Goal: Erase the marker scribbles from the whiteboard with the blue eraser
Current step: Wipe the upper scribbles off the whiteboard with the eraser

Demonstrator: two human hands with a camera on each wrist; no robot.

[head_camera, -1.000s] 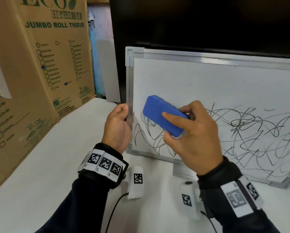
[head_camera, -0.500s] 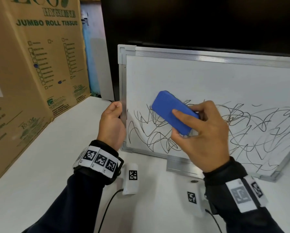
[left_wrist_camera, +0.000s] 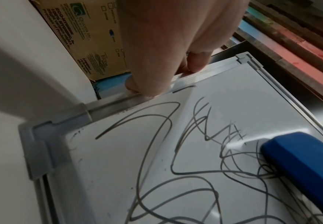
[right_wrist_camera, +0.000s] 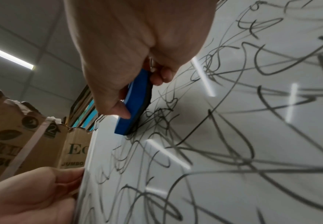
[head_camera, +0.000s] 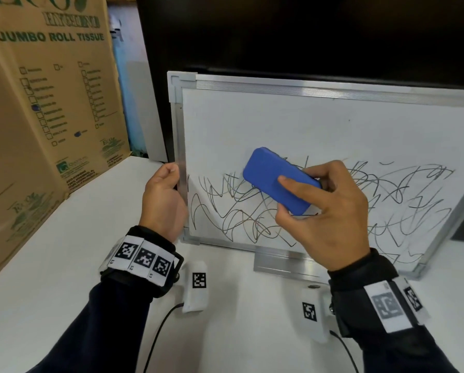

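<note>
My right hand (head_camera: 330, 211) gripped the blue eraser (head_camera: 279, 180) with the thumb on its blue back and the fingers curled over its far edge, and its dark felt side lay flat against the whiteboard (head_camera: 319, 125), tilted, at the upper left part of the marker scribbles (head_camera: 386, 200). My left hand (head_camera: 162, 195) held the left edge of the frame, with the thumb on the front of the metal strip and the other fingers curled behind it. The board stood upright on the white table (head_camera: 50, 265), leaning back a little, with a cardboard box (head_camera: 50, 103) to its left.
</note>
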